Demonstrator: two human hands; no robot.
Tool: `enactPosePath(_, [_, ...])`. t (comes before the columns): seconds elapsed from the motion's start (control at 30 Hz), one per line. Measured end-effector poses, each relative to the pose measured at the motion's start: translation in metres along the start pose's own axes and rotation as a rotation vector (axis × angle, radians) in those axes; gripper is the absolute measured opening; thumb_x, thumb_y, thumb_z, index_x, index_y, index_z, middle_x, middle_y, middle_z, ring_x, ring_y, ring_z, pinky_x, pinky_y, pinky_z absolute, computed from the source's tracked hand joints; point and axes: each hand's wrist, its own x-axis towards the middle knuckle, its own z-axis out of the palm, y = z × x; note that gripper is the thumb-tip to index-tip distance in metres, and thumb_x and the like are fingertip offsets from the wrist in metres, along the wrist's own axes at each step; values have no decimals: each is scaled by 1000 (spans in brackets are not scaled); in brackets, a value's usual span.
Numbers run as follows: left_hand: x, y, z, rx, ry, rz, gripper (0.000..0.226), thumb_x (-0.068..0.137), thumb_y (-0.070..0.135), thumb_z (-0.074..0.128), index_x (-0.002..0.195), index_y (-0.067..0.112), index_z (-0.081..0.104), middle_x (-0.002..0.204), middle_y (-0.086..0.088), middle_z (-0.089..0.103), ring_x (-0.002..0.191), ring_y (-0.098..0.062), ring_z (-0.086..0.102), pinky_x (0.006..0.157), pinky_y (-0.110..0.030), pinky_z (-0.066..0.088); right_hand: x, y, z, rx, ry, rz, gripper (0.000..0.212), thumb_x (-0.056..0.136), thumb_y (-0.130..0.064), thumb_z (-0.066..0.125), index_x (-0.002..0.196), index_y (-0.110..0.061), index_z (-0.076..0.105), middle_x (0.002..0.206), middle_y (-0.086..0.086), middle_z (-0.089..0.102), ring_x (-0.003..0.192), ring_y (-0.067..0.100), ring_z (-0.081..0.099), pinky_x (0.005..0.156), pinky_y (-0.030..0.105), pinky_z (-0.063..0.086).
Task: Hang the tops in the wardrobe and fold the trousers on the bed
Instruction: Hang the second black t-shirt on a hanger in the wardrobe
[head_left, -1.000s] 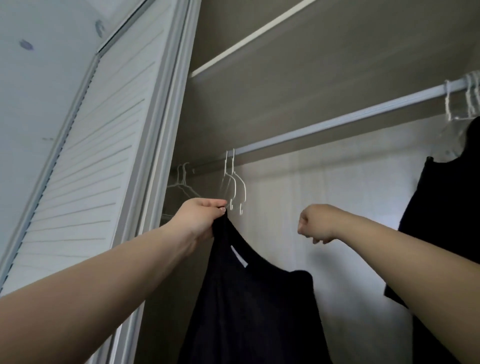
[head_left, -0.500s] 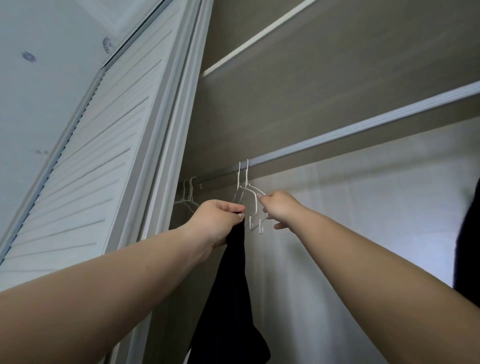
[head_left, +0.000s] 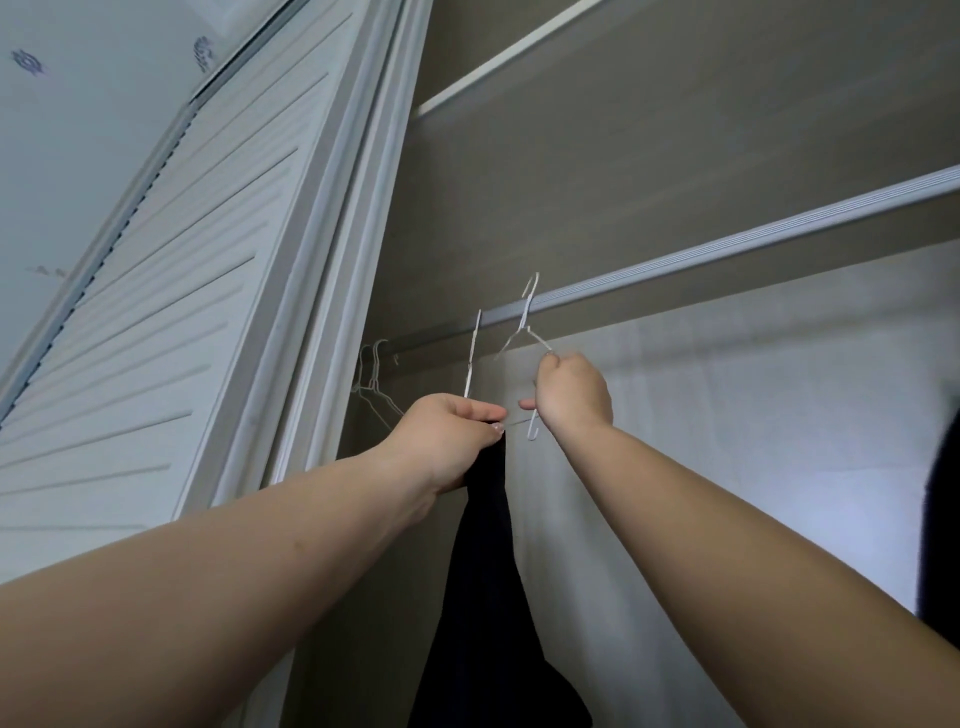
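My left hand (head_left: 451, 435) is raised inside the wardrobe, pinching the top of a black top (head_left: 491, 587) that hangs limp below it. My right hand (head_left: 570, 392) is closed around a white wire hanger (head_left: 525, 332), tilted, with its hook at the grey rail (head_left: 727, 248). A second white hanger (head_left: 471, 358) hangs from the rail just left of it, its lower part hidden behind my left hand.
Two more white hangers (head_left: 375, 379) hang at the rail's left end by the white louvred door (head_left: 171, 291). A shelf (head_left: 597, 67) runs above the rail. A dark garment (head_left: 943, 519) shows at the right edge.
My right hand has reached left from open space to the hangers and closed on one, tilting and lifting it at the rail. The view swung left; the black top now hangs narrower.
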Motion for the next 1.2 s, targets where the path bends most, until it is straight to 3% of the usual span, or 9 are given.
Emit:
enactPosePath(0.07, [0, -2, -1, 11, -17, 7, 21, 92, 0, 57, 112, 2, 66, 101, -19, 69, 80, -19, 65, 68, -19, 54, -1, 1, -10, -13, 47, -28, 31, 97, -30, 26, 97, -12, 52, 71, -5, 62, 83, 29, 68, 76, 35, 47])
enactPosePath(0.17, [-5, -7, -1, 21, -52, -6, 19, 92, -1, 57, 108, 1, 67, 84, -11, 68, 63, -10, 65, 55, -13, 52, -5, 7, -34, -154, 89, -113, 36, 97, -33, 26, 101, -11, 54, 88, 8, 70, 87, 31, 66, 82, 38, 48])
enactPosePath(0.3, [-15, -22, 0, 213, -96, -20, 16, 90, 12, 64, 104, 12, 72, 99, -8, 72, 90, -18, 68, 80, -26, 53, -18, 21, -76, -324, 78, -207, 37, 98, -35, 27, 97, -10, 54, 94, 10, 69, 89, 32, 64, 83, 40, 48])
enactPosePath(0.47, [-32, -42, 9, 448, -190, 116, 15, 89, 11, 66, 86, 24, 72, 87, 8, 71, 81, -2, 64, 76, -8, 46, -65, 52, -133, -326, -12, -233, 31, 99, -37, 29, 82, -18, 46, 84, -1, 68, 68, 15, 67, 76, 38, 49])
enactPosePath(0.6, [-44, -57, 17, 752, -286, 255, 23, 90, 7, 61, 80, 25, 71, 81, 12, 65, 82, -5, 62, 69, -4, 41, -111, 84, -169, -306, -117, -173, 30, 99, -38, 31, 79, -21, 45, 81, -8, 66, 63, 8, 67, 73, 41, 54])
enactPosePath(0.73, [-54, -75, 25, 1222, -462, 350, 34, 82, 0, 49, 87, 27, 68, 105, 4, 61, 101, -16, 59, 89, -28, 46, -146, 104, -197, -239, -192, -92, 28, 99, -38, 36, 80, -20, 46, 77, -7, 67, 61, 7, 68, 70, 46, 57])
enactPosePath(1.0, [-91, -133, 50, 1381, -493, 57, 39, 90, 5, 45, 119, 20, 66, 126, -7, 60, 115, -26, 57, 98, -33, 45, -217, 124, -234, -203, -259, -84, 23, 98, -33, 42, 78, -24, 44, 72, -13, 69, 61, 4, 68, 68, 43, 57])
enactPosePath(1.2, [-125, -177, 62, 1309, -479, -150, 35, 92, 7, 43, 119, 4, 65, 124, -16, 62, 114, -32, 58, 97, -37, 47, -257, 121, -250, -161, -343, -70, 19, 98, -28, 44, 80, -25, 47, 71, -9, 70, 61, 6, 69, 59, 35, 56])
